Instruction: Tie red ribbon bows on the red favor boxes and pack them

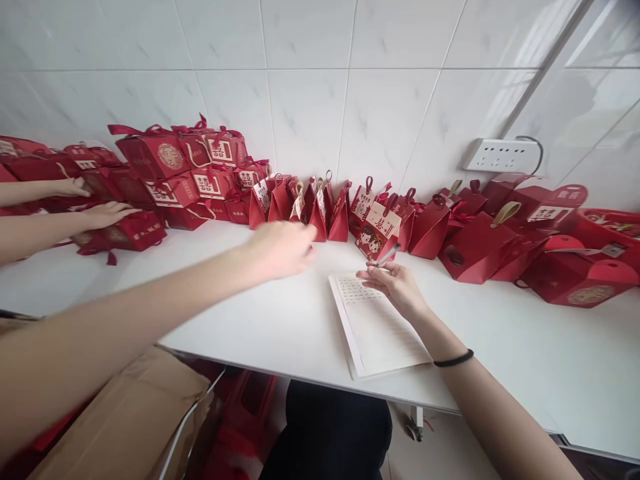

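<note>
My left hand (286, 249) is over the white table (225, 303), just in front of the small red gift boxes (339, 217). Motion smears its fingers, which look curled, and I cannot make out anything in them. My right hand (393, 283) is closed on a pen (388, 255), its tip pointing up and away from the paper. Beneath that hand lies a lined notebook (385, 337) with handwriting across its top lines. Just behind the pen stands a small box with cartoon figures (371, 240).
Stacked red boxes with ribbons (167, 157) stand on the left, where another person's hands (107, 215) rest on boxes. More red boxes (477, 250) fill the right. A power strip (503, 155) is on the tiled wall. A cardboard box (130, 413) sits below the table edge.
</note>
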The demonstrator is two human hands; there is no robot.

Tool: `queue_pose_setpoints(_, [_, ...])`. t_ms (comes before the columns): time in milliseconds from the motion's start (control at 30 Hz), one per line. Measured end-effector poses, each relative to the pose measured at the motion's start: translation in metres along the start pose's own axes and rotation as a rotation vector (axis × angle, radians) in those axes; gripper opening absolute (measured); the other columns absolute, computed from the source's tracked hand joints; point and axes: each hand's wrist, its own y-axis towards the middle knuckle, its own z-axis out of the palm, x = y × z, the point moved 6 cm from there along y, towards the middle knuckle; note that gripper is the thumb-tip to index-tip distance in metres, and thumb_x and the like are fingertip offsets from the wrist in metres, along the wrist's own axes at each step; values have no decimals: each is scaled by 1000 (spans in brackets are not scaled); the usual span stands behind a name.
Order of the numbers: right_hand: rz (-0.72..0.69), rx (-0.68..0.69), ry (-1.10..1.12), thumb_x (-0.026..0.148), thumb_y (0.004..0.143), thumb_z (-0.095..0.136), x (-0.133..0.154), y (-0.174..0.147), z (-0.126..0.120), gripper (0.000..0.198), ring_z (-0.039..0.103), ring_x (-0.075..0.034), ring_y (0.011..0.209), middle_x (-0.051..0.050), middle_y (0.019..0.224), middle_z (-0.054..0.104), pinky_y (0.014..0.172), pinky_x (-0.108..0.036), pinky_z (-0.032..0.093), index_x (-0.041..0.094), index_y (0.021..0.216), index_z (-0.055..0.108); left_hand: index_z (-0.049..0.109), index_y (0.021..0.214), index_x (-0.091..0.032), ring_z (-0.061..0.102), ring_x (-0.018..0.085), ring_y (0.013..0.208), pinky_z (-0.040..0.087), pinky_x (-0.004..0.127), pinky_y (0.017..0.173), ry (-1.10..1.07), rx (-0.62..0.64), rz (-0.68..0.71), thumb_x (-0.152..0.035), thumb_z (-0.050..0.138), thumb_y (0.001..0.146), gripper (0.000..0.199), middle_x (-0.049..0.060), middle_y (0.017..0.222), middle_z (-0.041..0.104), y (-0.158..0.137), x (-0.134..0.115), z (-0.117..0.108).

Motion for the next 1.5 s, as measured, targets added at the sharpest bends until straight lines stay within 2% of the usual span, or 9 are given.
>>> queue_pose_setpoints(33, [-6,-16,-36,49,59,79,-2,-3,-2,44,64,-16,57,-5,60,64,53,-21,52,16,69,52,60,93,-14,62,27,87,48,42,78,6,49,71,-28,49,83,21,9,91,64,19,-19,26])
queue_pose_setpoints(100, [-21,-70,-125,60,64,70,-8,-7,-8,49,50,-10,35,2,43,53,34,-17,38,18,68,46,61,91,-13,61,27,94,47,39,80,-147,50,77,-23,47,83,19,11,95,64,48,-44,72])
queue_pose_setpoints(167, [-20,-127,-193,67,68,62,-17,-10,-13,52,38,-8,27,7,39,44,28,-16,24,19,68,41,61,94,-14,60,23,96,47,35,82,-228,34,74,-26,41,87,24,10,97,64,65,-59,111])
queue_pose_setpoints(233, [-3,-137,-231,69,70,57,-27,-9,-13,52,37,-7,27,9,41,39,27,-17,19,21,68,38,60,98,-15,59,19,97,47,30,84,-347,17,71,-32,41,89,27,8,98,62,68,-64,139])
queue_pose_setpoints(333, [-1,-112,-287,64,76,53,-32,-6,-9,46,37,-8,29,9,43,40,29,-17,21,21,70,38,60,101,-16,56,20,100,45,31,89,-510,32,94,-37,54,83,29,7,101,59,62,-63,162])
queue_pose_setpoints(433, [11,-116,-395,55,79,54,-30,-6,-8,38,36,-8,32,6,43,46,32,-18,24,20,71,43,58,109,-15,51,25,106,41,37,94,-524,82,166,-39,60,78,39,9,108,56,56,-63,168])
queue_pose_setpoints(533, [8,-149,-536,42,75,62,-24,-8,-9,29,39,-9,38,6,44,46,38,-19,28,19,69,45,55,115,-15,47,26,107,39,39,95,-517,101,207,-40,57,80,43,10,111,54,56,-64,168])
queue_pose_setpoints(767, [-116,-142,-710,27,74,56,-18,-12,-1,29,32,-8,49,6,51,35,45,-19,28,19,56,35,56,116,-17,45,26,107,39,39,92,-515,105,216,-40,57,81,43,9,110,54,58,-68,170])
queue_pose_setpoints(1500, [-88,-91,-814,22,69,53,-22,-12,-1,26,29,-7,48,6,49,34,43,-18,25,19,53,33,55,115,-17,43,26,106,38,39,89,-499,99,231,-43,63,73,50,8,109,52,60,-71,173])
